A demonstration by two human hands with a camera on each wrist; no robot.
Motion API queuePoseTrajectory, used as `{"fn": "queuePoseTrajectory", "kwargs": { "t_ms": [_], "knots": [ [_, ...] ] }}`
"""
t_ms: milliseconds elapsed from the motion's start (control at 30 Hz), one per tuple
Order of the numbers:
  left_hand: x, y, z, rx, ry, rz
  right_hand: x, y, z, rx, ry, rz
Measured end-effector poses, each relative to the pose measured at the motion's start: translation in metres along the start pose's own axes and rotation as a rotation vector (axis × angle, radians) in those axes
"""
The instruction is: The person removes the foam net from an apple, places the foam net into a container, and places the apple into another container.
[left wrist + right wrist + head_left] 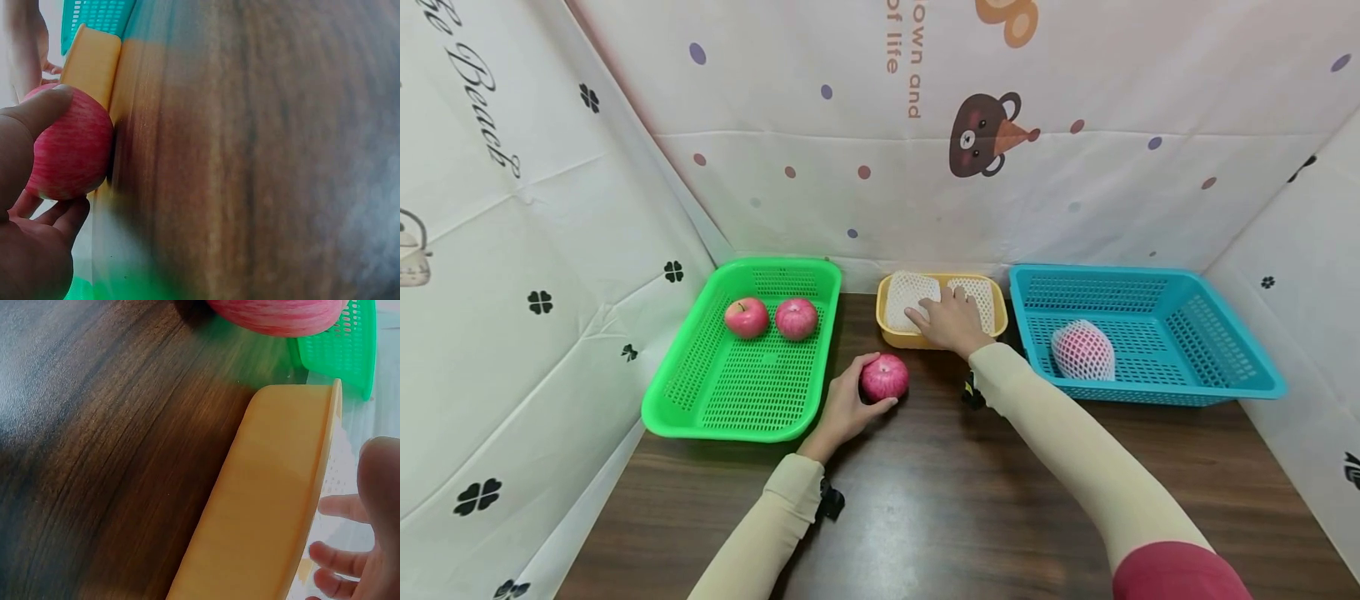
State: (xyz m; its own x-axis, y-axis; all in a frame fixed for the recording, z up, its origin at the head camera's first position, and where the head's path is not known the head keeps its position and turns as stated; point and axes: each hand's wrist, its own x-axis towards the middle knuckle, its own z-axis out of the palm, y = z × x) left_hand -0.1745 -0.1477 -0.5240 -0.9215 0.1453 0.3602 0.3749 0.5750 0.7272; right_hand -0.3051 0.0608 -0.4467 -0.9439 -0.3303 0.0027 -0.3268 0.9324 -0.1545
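Right wrist view: apple (275, 315) cut by top edge; yellow basket (256, 487) by bottom.

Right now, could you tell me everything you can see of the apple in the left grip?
The apple is round and bare, pinkish red with paler streaks, and its skin looks smooth. A small pale mark shows on top in the head view. The left grip holds it, thumb and fingers on opposite sides. It is in front of the yellow basket and right of the green basket. Whether it touches the table is hard to tell.
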Motion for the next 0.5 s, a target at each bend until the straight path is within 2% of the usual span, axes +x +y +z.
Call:
{"fn": "queuePoseTrajectory", "kwargs": {
  "t_ms": [100, 267, 367, 500],
  "knots": [
    [-0.0001, 0.0005, -0.0001, 0.003, -0.002, -0.006, -0.0003, -0.0016, -0.002, 0.025, 0.037, -0.034],
    [0.0001, 0.0005, -0.0008, 0.005, -0.002, -0.019, 0.0014, -0.0062, -0.0052, 0.134, 0.078, -0.102],
    [0.0002, -0.0001, -0.0004, 0.006, -0.001, -0.018, 0.0021, -0.0078, -0.0048, 0.162, 0.038, -0.119],
    [0.0001, -0.0015, 0.0013, 0.006, 0.008, 0.002, 0.0018, -0.0083, -0.0026, 0.15, -0.064, -0.126]
  ]
}}
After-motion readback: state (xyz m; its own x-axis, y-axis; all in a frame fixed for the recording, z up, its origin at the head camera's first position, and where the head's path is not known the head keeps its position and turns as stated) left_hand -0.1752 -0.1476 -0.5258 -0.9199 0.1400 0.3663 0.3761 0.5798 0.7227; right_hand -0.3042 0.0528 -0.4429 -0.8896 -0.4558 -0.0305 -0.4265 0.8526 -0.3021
